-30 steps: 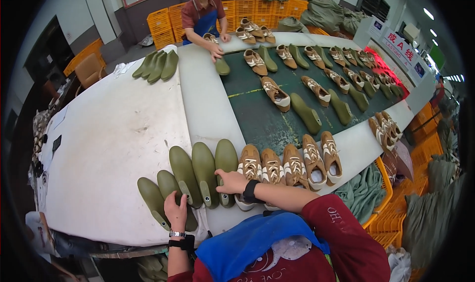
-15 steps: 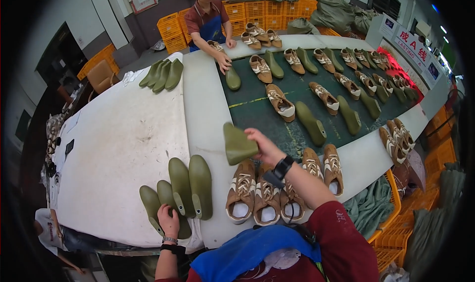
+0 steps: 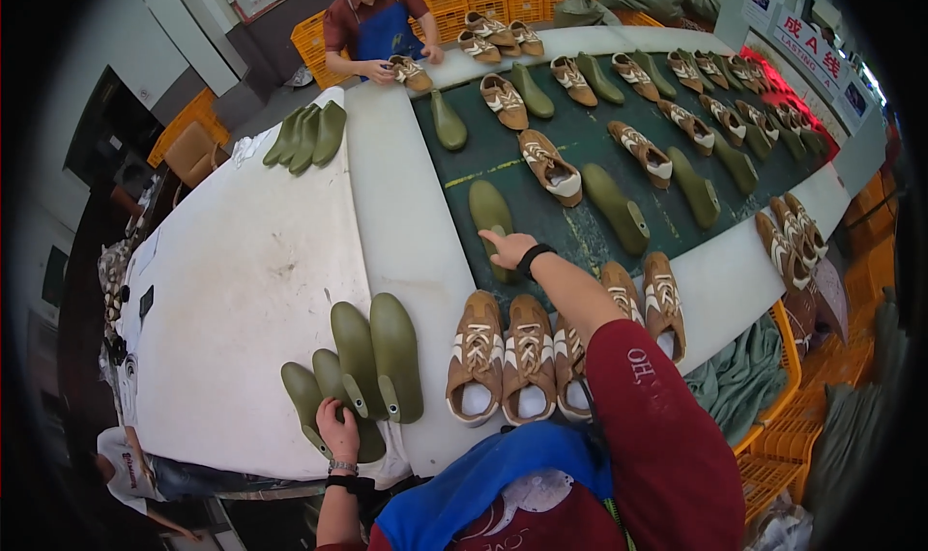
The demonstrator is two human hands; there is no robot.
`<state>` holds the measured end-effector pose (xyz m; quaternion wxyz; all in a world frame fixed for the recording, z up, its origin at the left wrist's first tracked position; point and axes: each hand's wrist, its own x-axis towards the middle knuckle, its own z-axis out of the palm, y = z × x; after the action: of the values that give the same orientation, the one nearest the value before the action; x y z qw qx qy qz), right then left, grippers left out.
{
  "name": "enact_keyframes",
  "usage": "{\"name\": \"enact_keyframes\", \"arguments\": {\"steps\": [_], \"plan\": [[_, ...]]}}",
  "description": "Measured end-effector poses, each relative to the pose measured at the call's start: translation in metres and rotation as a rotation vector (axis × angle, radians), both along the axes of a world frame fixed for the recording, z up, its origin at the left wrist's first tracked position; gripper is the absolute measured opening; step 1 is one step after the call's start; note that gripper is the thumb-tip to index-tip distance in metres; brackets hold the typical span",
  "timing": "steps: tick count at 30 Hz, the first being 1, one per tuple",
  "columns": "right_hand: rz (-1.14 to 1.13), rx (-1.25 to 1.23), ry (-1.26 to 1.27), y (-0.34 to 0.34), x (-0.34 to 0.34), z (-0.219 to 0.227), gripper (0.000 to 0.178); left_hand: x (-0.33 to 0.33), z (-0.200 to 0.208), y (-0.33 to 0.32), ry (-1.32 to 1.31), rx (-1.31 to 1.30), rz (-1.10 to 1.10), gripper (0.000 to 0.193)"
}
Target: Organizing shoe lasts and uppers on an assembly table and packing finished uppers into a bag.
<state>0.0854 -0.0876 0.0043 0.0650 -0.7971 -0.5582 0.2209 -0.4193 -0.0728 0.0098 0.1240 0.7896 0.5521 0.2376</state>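
On the near left corner of the dark green belt lies a green shoe last point(image 3: 489, 208), toe pointing away from me. My right hand point(image 3: 507, 249) is closed over its heel end. My left hand point(image 3: 336, 430), fingers curled, grips another green last point(image 3: 330, 369) in the near group on the white cloth. A shorter-looking last point(image 3: 302, 387) lies against its left side, and two longer lasts point(image 3: 394, 343) are to the right. Brown and white sneakers point(image 3: 476, 353) stand in a row at the near edge, partly behind my right arm.
Sneakers and lasts sit in rows along the belt point(image 3: 570, 232). Across from me, a person in a blue apron point(image 3: 387, 29) handles a sneaker point(image 3: 411, 74). More lasts point(image 3: 307, 137) lie at the cloth's far end. Orange crates point(image 3: 773, 474) stand at my right.
My right hand has moved forward and lowered the last from the air onto the belt. My left hand stays at the near lasts. The person opposite has gone from a last to a sneaker.
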Motion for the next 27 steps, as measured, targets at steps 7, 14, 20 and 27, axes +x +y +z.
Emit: {"name": "enact_keyframes", "arguments": {"steps": [7, 14, 20, 27], "plan": [[0.062, 0.25, -0.007, -0.088, -0.028, 0.049, 0.051, -0.009, -0.009, 0.01, 0.0, -0.018, -0.039, 0.018], [0.433, 0.116, 0.361, -0.202, -0.154, 0.068, 0.033, 0.038, 0.035, -0.013, 0.007, 0.226, -0.1, 0.04], [0.363, -0.037, 0.239, -0.23, -0.181, 0.047, 0.04, 0.154, 0.042, -0.059, 0.078, -0.084, -0.73, 0.07], [0.046, 0.543, 0.327, -0.232, -0.181, 0.061, 0.039, 0.192, 0.053, -0.068, 0.375, 0.083, -0.707, 0.032]]}}
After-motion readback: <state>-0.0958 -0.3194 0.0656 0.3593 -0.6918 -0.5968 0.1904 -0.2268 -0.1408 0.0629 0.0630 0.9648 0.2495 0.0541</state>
